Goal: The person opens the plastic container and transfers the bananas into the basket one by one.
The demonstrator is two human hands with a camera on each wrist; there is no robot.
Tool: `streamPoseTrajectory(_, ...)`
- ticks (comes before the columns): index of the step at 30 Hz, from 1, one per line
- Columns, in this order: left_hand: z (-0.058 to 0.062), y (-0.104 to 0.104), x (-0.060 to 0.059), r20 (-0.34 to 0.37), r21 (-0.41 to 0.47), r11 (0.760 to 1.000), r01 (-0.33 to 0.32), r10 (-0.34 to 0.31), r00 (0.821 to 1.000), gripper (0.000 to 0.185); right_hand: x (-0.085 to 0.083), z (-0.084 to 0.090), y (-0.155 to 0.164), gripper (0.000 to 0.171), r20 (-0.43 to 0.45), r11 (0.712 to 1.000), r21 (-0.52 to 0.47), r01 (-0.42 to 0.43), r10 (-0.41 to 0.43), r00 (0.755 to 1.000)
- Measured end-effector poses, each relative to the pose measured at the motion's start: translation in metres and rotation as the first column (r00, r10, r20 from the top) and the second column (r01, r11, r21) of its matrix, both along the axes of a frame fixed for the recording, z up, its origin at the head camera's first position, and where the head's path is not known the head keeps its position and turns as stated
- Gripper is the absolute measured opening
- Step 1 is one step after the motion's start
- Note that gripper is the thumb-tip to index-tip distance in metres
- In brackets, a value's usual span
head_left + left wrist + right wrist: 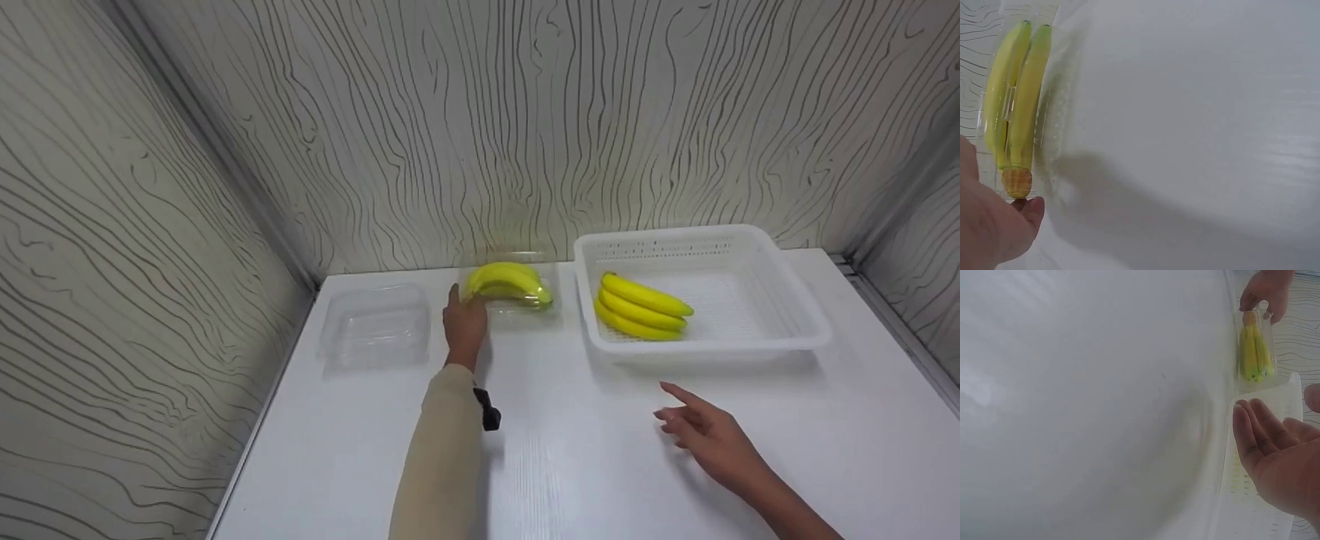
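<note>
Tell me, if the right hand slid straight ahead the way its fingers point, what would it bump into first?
Probably the front wall of the white basket. The right hand points up the table toward it, with bare tabletop between; depth is uncertain.

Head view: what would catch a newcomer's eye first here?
The yellow stands out against the white table: one banana bunch sits in a clear plastic container near the back wall, with the left hand at its stem end. A second banana bunch lies in the white basket to the right, while the right hand hovers open in front of it.
</note>
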State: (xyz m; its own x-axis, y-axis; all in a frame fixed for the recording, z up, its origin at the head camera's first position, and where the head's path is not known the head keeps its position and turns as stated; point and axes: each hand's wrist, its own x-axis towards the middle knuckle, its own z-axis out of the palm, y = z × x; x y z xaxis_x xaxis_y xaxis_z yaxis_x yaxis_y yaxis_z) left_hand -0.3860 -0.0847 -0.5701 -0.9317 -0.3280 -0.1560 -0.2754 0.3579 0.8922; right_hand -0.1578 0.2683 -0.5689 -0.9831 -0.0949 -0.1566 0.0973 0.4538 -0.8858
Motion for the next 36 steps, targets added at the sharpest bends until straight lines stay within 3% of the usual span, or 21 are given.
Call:
streamPoseTrajectory(6, 0.002, -0.008, 0.007, 0.025, 0.021, 1.000, 0.016, -0.017, 1.000, 0.068, 0.000, 0.002, -0.003, 0.060, -0.003, 1.000, 0.007, 0.006, -0.006, 1.000)
streamPoseTrajectory(16, -0.007, -0.021, 0.027, 0.042, 0.035, 0.998, 0.043, -0.044, 0.998, 0.071, -0.002, -0.001, -0.012, 0.063, -0.003, 0.999, -0.015, -0.031, 0.031, 1.000)
streamPoseTrajectory(29, -0.009, -0.013, 0.093, 0.052, 0.003, 0.998, 0.057, -0.057, 0.997, 0.070, -0.001, -0.019, -0.027, 0.064, 0.035, 0.995, -0.064, -0.079, 0.081, 0.996)
streamPoseTrajectory(36, -0.016, -0.018, 0.130, 0.007, -0.035, 0.997, 0.063, -0.063, 0.998, 0.068, -0.001, -0.016, -0.040, 0.059, 0.064, 0.996, -0.047, -0.082, 0.084, 0.994)
